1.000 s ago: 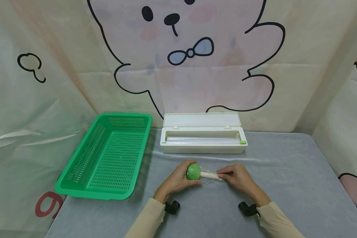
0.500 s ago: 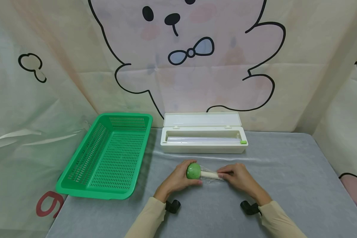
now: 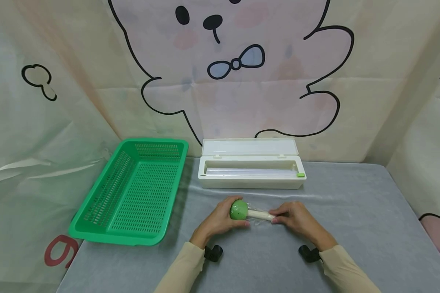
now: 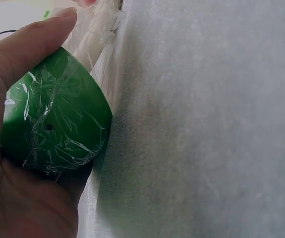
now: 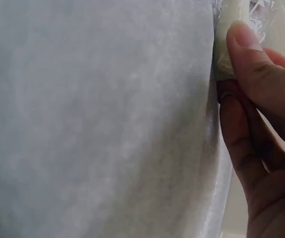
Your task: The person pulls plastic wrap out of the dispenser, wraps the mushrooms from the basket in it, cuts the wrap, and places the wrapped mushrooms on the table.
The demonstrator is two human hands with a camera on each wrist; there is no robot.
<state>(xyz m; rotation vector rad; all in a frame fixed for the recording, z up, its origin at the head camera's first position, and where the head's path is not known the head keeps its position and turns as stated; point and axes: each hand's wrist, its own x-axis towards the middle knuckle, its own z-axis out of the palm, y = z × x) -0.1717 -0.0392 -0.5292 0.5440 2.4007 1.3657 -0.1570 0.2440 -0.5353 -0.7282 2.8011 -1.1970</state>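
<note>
A mushroom-shaped object (image 3: pixel 239 210) with a round green head and a pale stem lies sideways over the table, wrapped in clear plastic film (image 4: pixel 55 124). My left hand (image 3: pixel 220 219) grips the green head between thumb and fingers; creased film shows over it in the left wrist view. At the other end, my right hand (image 3: pixel 297 221) pinches the wrapped tip of the stem (image 5: pixel 226 54) between thumb and fingers. Part of the stem's end is hidden by those fingers.
A white cling film dispenser (image 3: pixel 253 183) stands behind the hands, lid up, with a roll inside and a green slider at its right. To the left is a green perforated basket (image 3: pixel 117 238). Grey cloth (image 3: pixel 352 211) covers the table; a printed curtain hangs behind.
My right hand has shifted very slightly right and turned a little at the stem's end. My left hand keeps its grip on the green head, nearly unmoved.
</note>
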